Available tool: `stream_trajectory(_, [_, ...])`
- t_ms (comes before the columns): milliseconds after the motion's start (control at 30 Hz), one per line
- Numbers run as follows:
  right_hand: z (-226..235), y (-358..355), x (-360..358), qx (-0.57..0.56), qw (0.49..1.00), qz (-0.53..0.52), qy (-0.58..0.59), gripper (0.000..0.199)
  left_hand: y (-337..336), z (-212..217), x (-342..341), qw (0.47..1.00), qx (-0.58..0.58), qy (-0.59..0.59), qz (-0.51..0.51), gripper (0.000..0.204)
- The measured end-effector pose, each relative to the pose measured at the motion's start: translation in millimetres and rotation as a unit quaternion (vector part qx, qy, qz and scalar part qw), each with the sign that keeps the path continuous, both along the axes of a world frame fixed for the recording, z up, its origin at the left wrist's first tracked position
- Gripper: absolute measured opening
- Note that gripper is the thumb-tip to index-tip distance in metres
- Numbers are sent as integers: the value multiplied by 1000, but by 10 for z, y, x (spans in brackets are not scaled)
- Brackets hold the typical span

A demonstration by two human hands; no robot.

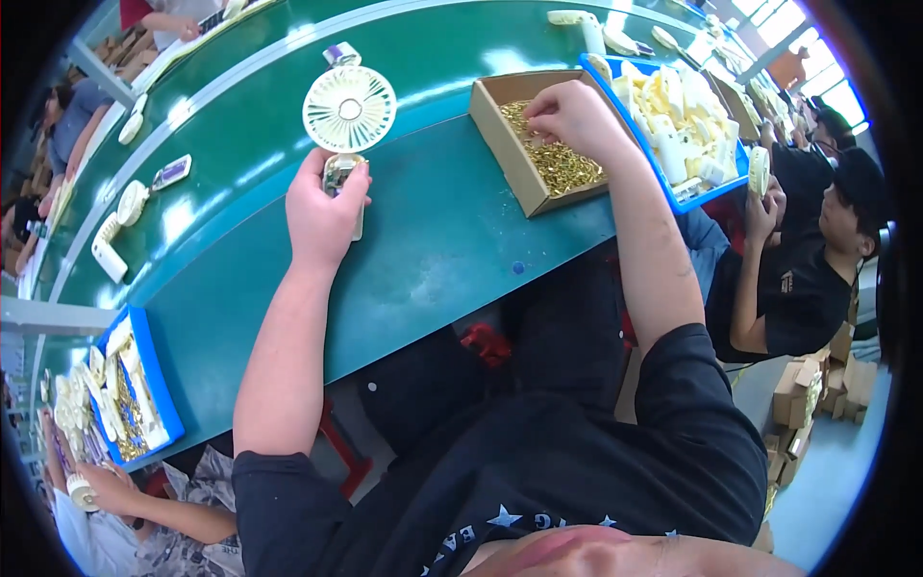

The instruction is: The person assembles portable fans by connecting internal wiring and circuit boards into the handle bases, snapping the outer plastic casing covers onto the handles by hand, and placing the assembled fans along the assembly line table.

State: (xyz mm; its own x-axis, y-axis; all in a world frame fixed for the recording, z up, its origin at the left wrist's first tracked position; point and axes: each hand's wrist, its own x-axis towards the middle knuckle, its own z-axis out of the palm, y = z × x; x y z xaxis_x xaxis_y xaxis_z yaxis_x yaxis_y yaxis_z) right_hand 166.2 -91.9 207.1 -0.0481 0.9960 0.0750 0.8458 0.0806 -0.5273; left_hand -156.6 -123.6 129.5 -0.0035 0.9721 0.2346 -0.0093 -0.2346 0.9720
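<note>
Hands [320,213] [585,119] well apart, arms [286,361] [654,245] outstretched (right fingers [546,100] curled)

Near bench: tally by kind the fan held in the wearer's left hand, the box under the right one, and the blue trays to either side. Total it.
Fan: 1
Box: 1
Blue trays: 2
Total: 4

Grn bench [433,260] | open cdbd box [498,149], R side | R blue bin [711,195] beside box | L blue bin [154,375]
</note>
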Motion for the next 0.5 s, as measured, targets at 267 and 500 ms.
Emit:
stream_trajectory(267, [203, -126, -562, 32, 983, 105, 148, 23, 48, -149, -310, 977, 87, 178, 82, 32])
stream_trajectory(500, [33, -172, -1496, 42, 895, 258, 361, 14, 38, -215, -476, 959, 128, 223, 118, 36])
